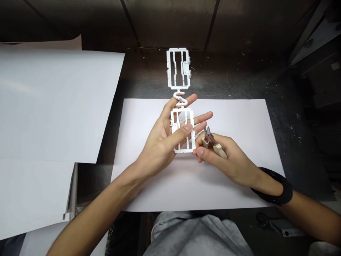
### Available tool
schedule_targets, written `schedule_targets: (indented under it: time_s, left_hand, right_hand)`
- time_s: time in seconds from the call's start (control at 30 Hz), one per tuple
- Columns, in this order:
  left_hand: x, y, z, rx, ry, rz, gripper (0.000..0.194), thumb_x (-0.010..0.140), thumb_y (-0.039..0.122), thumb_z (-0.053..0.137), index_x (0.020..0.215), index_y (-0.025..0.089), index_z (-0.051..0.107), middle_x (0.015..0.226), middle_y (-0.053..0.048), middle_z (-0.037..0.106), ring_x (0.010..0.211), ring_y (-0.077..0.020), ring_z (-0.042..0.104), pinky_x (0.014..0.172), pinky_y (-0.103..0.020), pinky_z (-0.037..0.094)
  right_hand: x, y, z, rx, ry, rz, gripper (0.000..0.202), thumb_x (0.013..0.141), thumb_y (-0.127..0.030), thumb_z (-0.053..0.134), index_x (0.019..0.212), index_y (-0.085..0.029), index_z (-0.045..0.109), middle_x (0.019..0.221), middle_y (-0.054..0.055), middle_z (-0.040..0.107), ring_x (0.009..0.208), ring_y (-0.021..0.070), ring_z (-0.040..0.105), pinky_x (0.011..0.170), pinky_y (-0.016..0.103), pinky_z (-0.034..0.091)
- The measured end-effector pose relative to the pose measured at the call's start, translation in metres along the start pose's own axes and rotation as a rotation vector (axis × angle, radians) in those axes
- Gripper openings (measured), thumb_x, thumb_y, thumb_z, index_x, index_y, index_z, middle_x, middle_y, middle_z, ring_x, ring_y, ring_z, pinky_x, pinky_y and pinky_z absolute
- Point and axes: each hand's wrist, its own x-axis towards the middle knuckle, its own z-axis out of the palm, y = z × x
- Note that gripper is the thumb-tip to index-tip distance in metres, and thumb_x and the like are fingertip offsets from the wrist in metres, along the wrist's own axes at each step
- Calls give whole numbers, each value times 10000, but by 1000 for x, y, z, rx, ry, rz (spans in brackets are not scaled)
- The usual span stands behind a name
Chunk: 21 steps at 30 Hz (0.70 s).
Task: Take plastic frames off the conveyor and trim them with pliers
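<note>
My left hand (162,142) grips a white plastic molded part (193,137), its thumb pressed across the lower of two slotted rectangular frames and its other fingers spread behind. A curvy S-shaped link joins this frame to a matching upper frame (169,71), which extends away from me past the fingertips. In my right hand (231,158) lies a pair of small nippers (220,151) with beige handles and metal jaws pointing up and left. The nippers are just right of the lower frame, and their jaws look apart from it.
A large white sheet (239,188) lies on the dark table (223,78) beneath my hands. Big white sheets (53,106) are stacked at the left. Small white scraps dot the table's far part. A grey metal-like object (286,227) sits at the lower right.
</note>
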Motion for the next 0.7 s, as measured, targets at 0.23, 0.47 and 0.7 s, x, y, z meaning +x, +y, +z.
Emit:
schedule_targets:
  time_s: [0.23,0.47,0.7]
  left_hand:
    - [0,1,1,1,-11,-4,433,1074,188,741,1480,304,645,1788,-8,444,1529,-353,592,1328,-492,502]
    - [1,2,2,-3,20,-33,486,1046,224,780,1500,324,639,1803,-18,419,1570,-395,533,1327,-526,496]
    - [4,7,5,-101,79,-33,398,1036,74,715,1394,247,688,1712,-20,554,1570,-320,543,1376,-439,439]
  right_hand:
    - [-3,-1,0,3,1,24,276,1191,-378,694,986,-201,641,910,8,620,827,186,552,774,295,458]
    - [0,-1,-4,-48,30,-64,146,1157,-203,616,1025,-205,677,948,23,639,878,208,585,826,317,485]
    - [-2,-9,-14,-106,178,-105,243,1199,-350,687,1002,-208,694,937,27,652,897,213,621,867,327,494]
